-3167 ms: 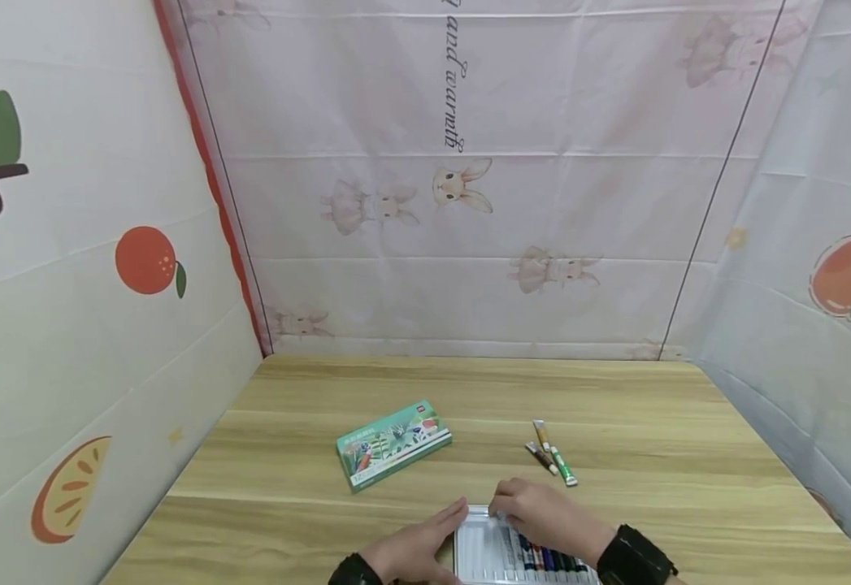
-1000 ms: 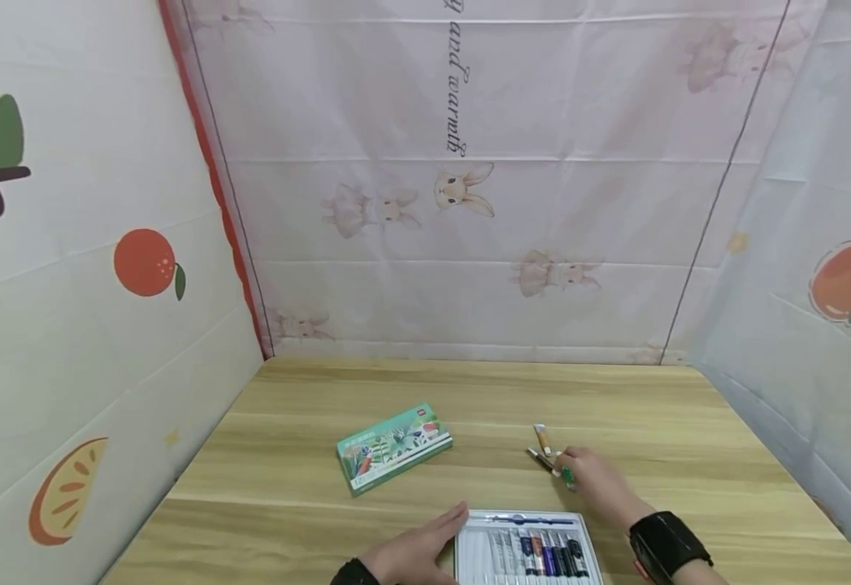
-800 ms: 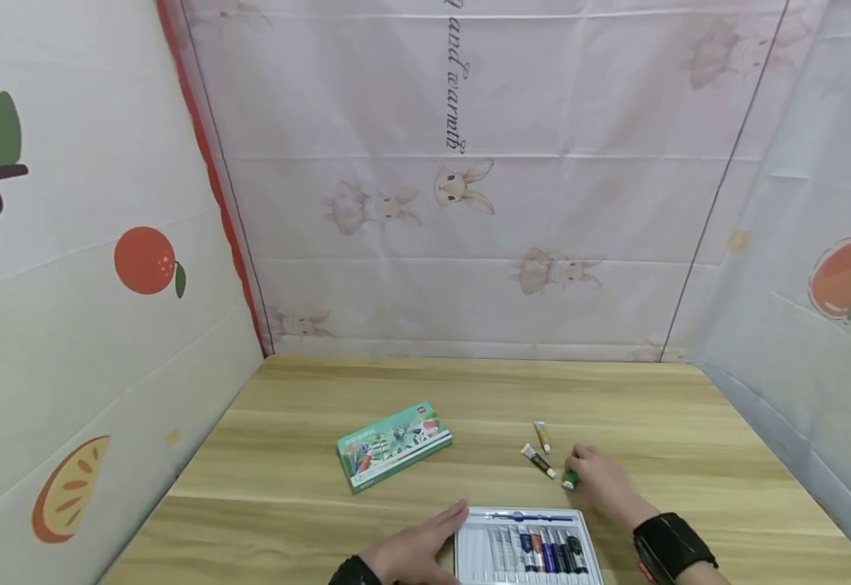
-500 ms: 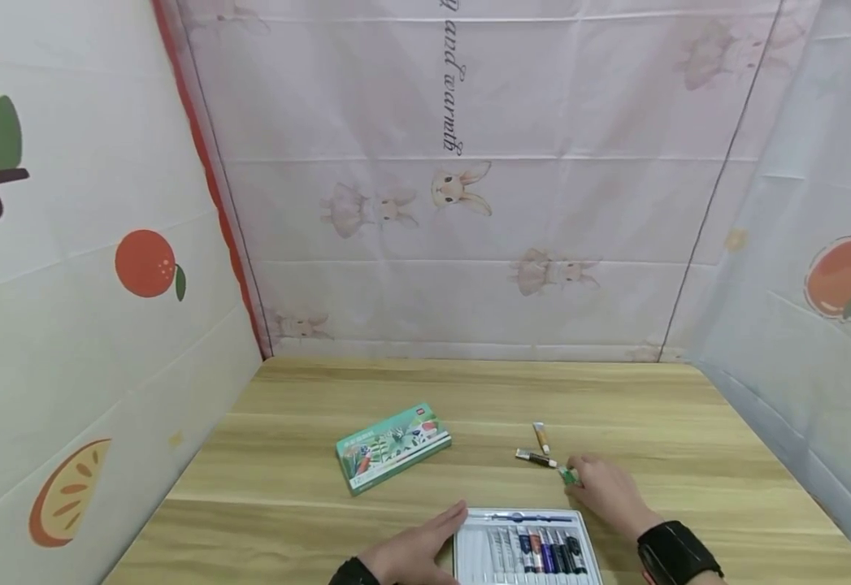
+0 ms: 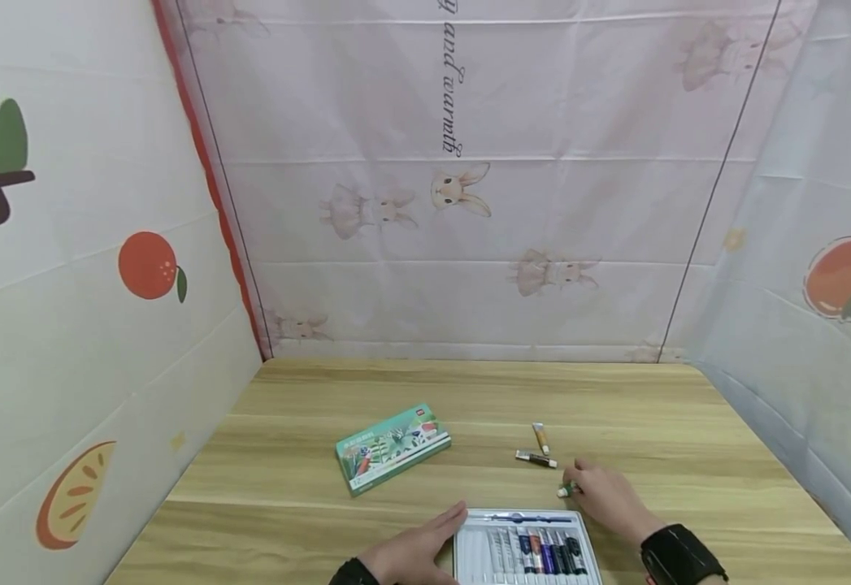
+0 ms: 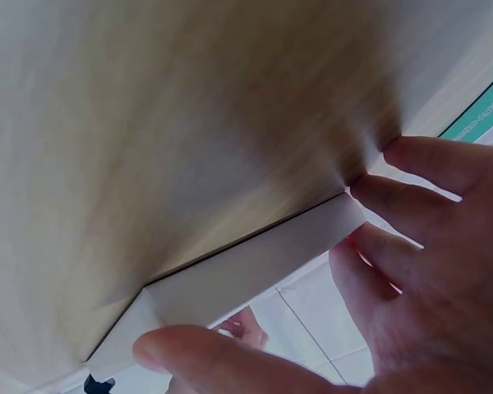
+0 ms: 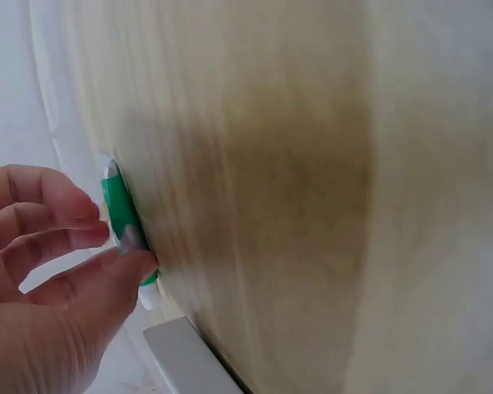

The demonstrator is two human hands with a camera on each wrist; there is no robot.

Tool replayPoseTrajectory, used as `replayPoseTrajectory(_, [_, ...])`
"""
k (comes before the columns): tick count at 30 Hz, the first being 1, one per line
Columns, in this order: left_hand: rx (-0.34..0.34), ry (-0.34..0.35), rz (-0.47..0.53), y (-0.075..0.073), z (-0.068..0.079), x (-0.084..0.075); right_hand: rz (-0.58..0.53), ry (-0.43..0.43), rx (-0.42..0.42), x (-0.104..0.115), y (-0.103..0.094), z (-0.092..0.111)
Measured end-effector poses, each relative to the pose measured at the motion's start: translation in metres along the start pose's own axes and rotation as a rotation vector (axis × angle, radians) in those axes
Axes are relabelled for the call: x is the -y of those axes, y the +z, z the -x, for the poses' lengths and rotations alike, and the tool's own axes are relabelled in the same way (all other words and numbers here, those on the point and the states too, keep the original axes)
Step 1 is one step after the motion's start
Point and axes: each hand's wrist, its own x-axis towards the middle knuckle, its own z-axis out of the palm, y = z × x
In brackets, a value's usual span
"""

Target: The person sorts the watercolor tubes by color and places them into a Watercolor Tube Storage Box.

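Note:
My right hand (image 5: 608, 497) pinches a green paint tube (image 5: 566, 491) low over the table, right of the tray's far corner. In the right wrist view the thumb presses the tube (image 7: 122, 205) near its white cap, with the fingertips close on the other side. My left hand (image 5: 416, 554) rests with extended fingers along the left side of a white plastic tray (image 5: 475, 556). In the left wrist view, thumb and fingers touch the tray wall (image 6: 255, 264). Several paint tubes (image 5: 542, 556) lie in a row in the tray, below a blue paintbrush (image 5: 531, 518).
A dark brown paint tube (image 5: 536, 460) and an ochre one (image 5: 540, 439) lie on the wooden table (image 5: 308, 520), beyond the tray. A green printed box (image 5: 393, 448) lies farther left. Printed cloth (image 5: 396, 309) hangs behind the table and at both sides.
My right hand has left the tray and taken hold of the green tube, which has turned and come slightly nearer. The brown tube has swung round and shifted left. My left hand stays at the tray.

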Motion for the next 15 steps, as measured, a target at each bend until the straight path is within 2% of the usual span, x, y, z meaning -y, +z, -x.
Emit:
replayPoseTrajectory(7, [0.0, -0.025, 0.043, -0.0009, -0.0006, -0.0009, -0.054, -0.126, 0.011, -0.0019, -0.0048, -0.0028])
replayPoseTrajectory(12, [0.0, -0.049, 0.064, -0.0004, -0.0004, -0.0015, -0.028, -0.138, 0.026, -0.0011, -0.0049, -0.0046])
replayPoseTrajectory(15, [-0.007, -0.033, 0.044, 0.0003, 0.0, -0.0006, -0.042, -0.141, 0.028, 0.0064, -0.0088, -0.0076])
